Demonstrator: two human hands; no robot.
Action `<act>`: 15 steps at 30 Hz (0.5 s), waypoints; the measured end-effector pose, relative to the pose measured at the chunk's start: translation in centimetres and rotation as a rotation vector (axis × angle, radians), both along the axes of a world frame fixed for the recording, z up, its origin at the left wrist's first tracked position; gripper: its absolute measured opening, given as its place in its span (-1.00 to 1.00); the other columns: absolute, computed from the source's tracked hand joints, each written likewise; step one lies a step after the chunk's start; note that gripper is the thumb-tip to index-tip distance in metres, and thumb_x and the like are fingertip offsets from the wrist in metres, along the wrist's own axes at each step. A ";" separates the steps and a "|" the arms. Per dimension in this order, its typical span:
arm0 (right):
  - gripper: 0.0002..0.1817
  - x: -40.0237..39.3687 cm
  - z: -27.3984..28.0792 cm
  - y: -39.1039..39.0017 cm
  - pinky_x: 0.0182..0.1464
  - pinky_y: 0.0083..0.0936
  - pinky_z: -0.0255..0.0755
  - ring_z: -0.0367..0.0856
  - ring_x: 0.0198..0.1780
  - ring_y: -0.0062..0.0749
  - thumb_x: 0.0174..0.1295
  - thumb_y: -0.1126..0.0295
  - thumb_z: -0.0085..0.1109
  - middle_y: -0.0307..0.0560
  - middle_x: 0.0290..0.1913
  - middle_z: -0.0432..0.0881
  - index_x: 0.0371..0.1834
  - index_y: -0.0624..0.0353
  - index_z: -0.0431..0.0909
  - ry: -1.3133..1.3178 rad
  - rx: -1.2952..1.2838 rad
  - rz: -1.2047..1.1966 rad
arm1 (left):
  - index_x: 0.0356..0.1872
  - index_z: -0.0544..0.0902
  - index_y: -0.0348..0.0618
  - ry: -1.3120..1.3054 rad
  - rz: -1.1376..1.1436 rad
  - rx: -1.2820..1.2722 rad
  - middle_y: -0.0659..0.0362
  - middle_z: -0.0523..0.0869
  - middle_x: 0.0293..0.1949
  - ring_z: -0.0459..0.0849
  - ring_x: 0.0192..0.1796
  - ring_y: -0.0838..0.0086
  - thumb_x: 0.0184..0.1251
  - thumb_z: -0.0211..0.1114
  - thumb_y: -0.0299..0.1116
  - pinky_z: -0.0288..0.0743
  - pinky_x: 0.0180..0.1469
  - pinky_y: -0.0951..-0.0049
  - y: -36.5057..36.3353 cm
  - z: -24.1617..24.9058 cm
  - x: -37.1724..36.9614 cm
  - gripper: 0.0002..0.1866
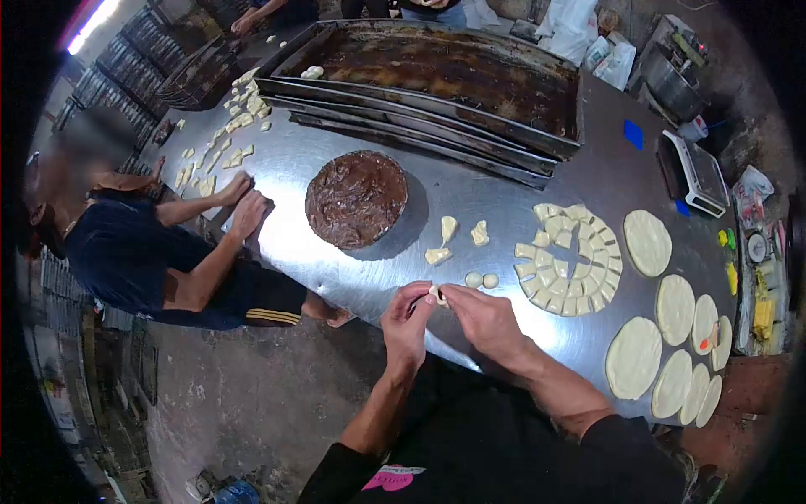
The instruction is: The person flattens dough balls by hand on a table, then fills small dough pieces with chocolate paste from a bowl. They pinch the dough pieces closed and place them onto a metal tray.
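Between the fingers of my left hand (406,323) and my right hand (487,317) is a small piece of dough (439,294), pinched from both sides above the table's near edge. A dark spot shows in its middle. Just beyond my right hand sit two round dough balls (482,280). Farther off lie a few loose dough pieces (449,228). A round of dough cut into many small pieces (571,286) is on my right. To the left of the loose pieces stands a round container heaped with brown paste (357,200).
Stacked metal trays (437,76) fill the back of the steel table (290,218). Several flat dough discs (635,357) lie at right, near a scale (695,172). A co-worker (151,244) works at left beside scattered dough pieces (206,164).
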State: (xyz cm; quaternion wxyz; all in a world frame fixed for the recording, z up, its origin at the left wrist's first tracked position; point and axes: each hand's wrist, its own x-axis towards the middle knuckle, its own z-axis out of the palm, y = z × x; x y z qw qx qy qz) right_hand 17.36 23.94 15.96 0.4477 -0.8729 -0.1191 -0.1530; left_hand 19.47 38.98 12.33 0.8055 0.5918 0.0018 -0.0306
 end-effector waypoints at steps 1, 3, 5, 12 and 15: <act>-0.70 0.1 0.8 -0.5 -0.13 -0.36 0.61 0.71 -0.09 -0.06 0.20 0.56 0.18 0.12 0.02 0.66 0.02 0.25 0.58 0.090 0.002 0.079 | -0.13 0.62 -0.26 0.006 -0.002 0.007 0.14 0.66 -0.09 0.60 -0.01 0.46 0.28 0.26 -0.58 0.45 0.12 0.41 0.3 0.0 0.1 -0.84; -0.81 1.1 1.8 -0.7 -0.25 -0.41 0.58 0.71 -0.24 -0.20 0.17 0.50 0.26 0.03 -0.14 0.68 -0.14 0.22 0.62 0.099 -0.035 0.085 | -0.13 0.61 -0.26 0.114 -0.230 -0.253 0.13 0.66 -0.09 0.61 -0.02 0.45 0.28 0.25 -0.59 0.48 0.07 0.42 1.0 -0.1 0.6 -0.84; -0.83 2.4 2.7 -0.3 -0.29 -0.38 0.54 0.67 -0.30 -0.18 0.13 0.46 0.27 0.02 -0.29 0.62 -0.19 0.16 0.63 0.278 0.073 0.026 | -0.11 0.60 -0.26 0.234 -0.291 -0.279 0.11 0.67 -0.08 0.62 0.00 0.44 0.30 0.25 -0.57 0.51 0.05 0.41 2.1 -0.5 1.9 -0.84; -0.78 5.6 -0.5 3.5 -0.17 -0.36 0.54 0.65 -0.22 -0.08 0.16 0.50 0.21 0.01 -0.20 0.63 -0.12 0.25 0.60 0.210 0.172 -0.033 | 0.19 0.52 -0.26 0.381 -0.335 -0.404 0.08 0.65 0.03 0.63 0.06 0.45 0.35 0.25 -0.50 0.56 0.13 0.40 4.6 -1.9 5.5 -0.62; -0.83 6.6 0.4 5.5 -0.15 -0.36 0.55 0.66 -0.18 -0.10 0.14 0.53 0.23 -0.01 -0.26 0.66 -0.18 0.25 0.60 0.042 0.104 -0.088 | 0.17 0.53 -0.28 0.446 -0.310 -0.431 0.07 0.64 0.07 0.63 0.07 0.44 0.37 0.23 -0.50 0.55 0.14 0.41 6.2 -2.5 6.9 -0.64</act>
